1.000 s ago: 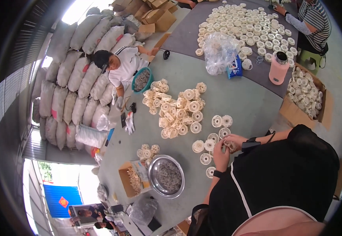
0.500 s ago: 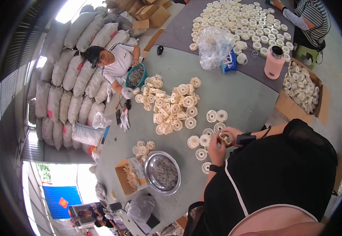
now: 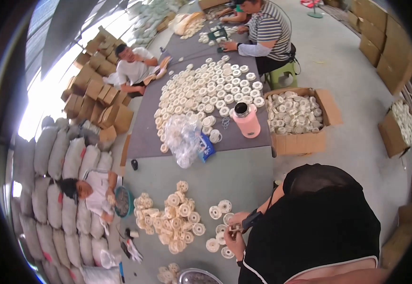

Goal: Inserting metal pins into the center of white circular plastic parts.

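My left hand (image 3: 235, 245) and my right hand (image 3: 238, 218) meet at the right edge of the grey-green table, close to my body. Between them, in the fingers of both, is a small cream plastic part (image 3: 235, 228), mostly covered by the fingers. A black device sits on my right wrist and a dark band on my left. Just left of my hands lie several loose round cream plastic wheels (image 3: 212, 244), flat on the table. Farther left is a heap of similar cream parts (image 3: 176, 220), piled on one another.
A metal basin (image 3: 199, 273) stands at the lower edge. Beyond are a clear plastic bag (image 3: 182, 137), a blue packet (image 3: 207, 147), a pink bottle (image 3: 246, 124) and many white round parts (image 3: 201, 87). An open carton (image 3: 298, 144) stands right. Several co-workers sit around the tables.
The view has swung toward the far table, so the scene sits lower and more to the left. More co-workers show; the cardboard box beside the basin has left view. Both hands still hold a part.
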`<control>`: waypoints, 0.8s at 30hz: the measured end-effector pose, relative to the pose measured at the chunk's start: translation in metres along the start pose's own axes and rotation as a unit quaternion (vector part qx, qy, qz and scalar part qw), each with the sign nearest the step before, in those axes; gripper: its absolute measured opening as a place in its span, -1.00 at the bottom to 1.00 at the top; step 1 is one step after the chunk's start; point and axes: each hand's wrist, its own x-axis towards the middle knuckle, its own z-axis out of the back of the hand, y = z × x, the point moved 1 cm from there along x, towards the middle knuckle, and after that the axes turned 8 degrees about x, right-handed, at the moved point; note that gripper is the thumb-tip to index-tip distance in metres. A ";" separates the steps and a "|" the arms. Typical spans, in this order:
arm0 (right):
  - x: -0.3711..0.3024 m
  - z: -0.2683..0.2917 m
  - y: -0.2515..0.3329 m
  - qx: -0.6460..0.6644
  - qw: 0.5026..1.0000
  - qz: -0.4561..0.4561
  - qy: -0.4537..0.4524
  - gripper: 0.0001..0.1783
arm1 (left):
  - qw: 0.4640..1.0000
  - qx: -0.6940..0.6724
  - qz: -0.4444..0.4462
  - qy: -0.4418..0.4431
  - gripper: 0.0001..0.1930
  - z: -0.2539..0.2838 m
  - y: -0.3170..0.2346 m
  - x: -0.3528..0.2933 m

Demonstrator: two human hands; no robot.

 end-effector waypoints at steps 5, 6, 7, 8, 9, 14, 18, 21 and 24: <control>-0.022 -0.005 0.035 -0.008 0.964 -0.211 -0.162 -0.55 | 0.983 0.017 0.159 0.093 -0.79 -0.002 -0.030 0.006; -0.024 -0.007 0.040 0.003 0.955 -0.248 -0.164 -0.52 | 0.983 0.017 0.161 0.092 -0.79 -0.003 -0.031 0.007; -0.023 -0.005 0.037 0.005 0.955 -0.247 -0.165 -0.52 | 0.982 0.060 0.142 0.106 -0.77 -0.003 -0.032 0.010; -0.022 -0.003 0.035 -0.015 0.956 -0.253 -0.147 -0.49 | 0.980 0.102 0.123 0.117 -0.76 -0.003 -0.034 0.011; -0.021 -0.003 0.032 -0.037 0.957 -0.260 -0.126 -0.46 | 0.980 0.102 0.125 0.114 -0.76 -0.002 -0.036 0.014; -0.012 -0.011 0.042 -0.120 0.964 -0.226 -0.071 -0.40 | 0.953 0.277 0.052 0.108 -0.73 0.015 0.009 0.023; -0.005 0.007 0.004 -0.218 0.967 -0.092 0.097 -0.51 | 0.977 0.201 0.045 0.061 -0.66 0.002 -0.014 0.015; -0.009 0.011 -0.003 -0.087 0.982 -0.152 -0.075 -0.51 | 0.952 0.294 0.018 0.086 -0.63 0.001 -0.012 0.019; -0.008 0.004 0.028 0.033 0.930 -0.307 -0.198 -0.54 | 0.939 0.327 0.007 0.107 -0.66 0.000 -0.018 0.020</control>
